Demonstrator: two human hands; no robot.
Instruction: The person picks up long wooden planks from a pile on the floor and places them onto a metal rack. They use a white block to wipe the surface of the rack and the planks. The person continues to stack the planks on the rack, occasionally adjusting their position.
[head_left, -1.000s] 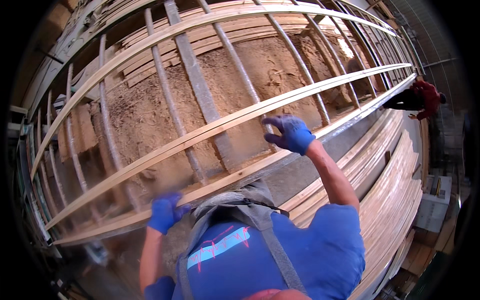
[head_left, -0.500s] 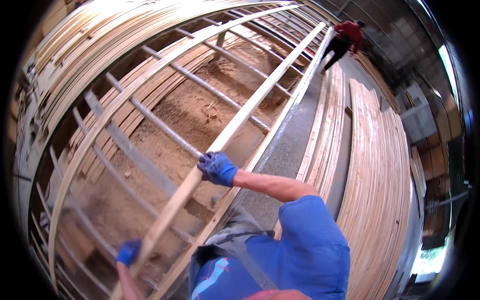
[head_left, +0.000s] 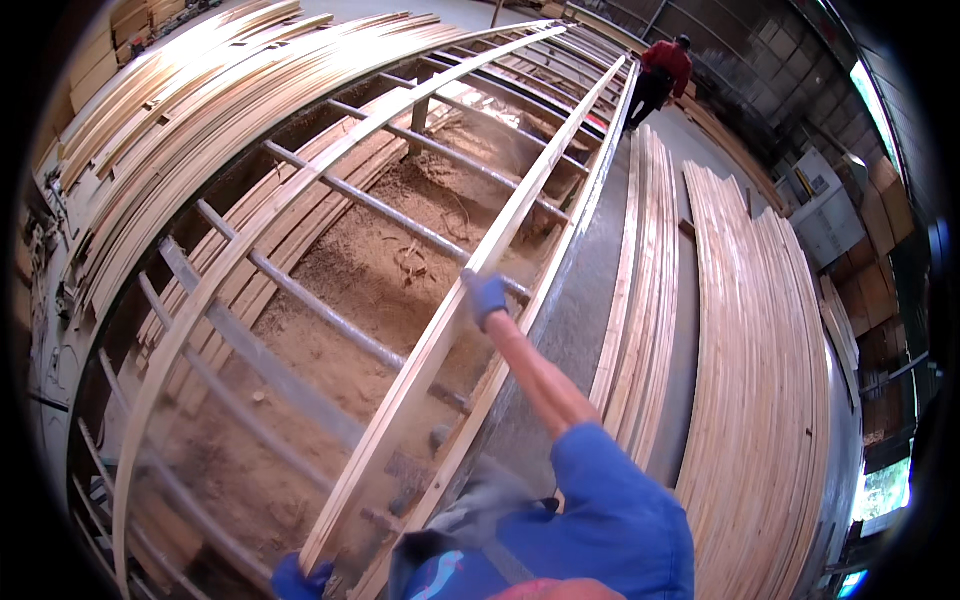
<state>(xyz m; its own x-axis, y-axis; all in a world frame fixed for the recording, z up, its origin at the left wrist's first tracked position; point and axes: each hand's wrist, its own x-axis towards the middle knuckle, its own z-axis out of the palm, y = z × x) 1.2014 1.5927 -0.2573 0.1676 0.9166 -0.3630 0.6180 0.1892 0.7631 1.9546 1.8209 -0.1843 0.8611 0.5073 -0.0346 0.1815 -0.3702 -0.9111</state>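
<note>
left hand (head_left: pixel 300 578) cut off by lower edge, right hand (head_left: pixel 487 297) blurred

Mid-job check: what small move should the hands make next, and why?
Probably steady the near end of the long wooden board with the left hand before shifting it: that hand is at the end, the right hand is farther along, and the board extends over several crossbars, where it could twist.
</note>
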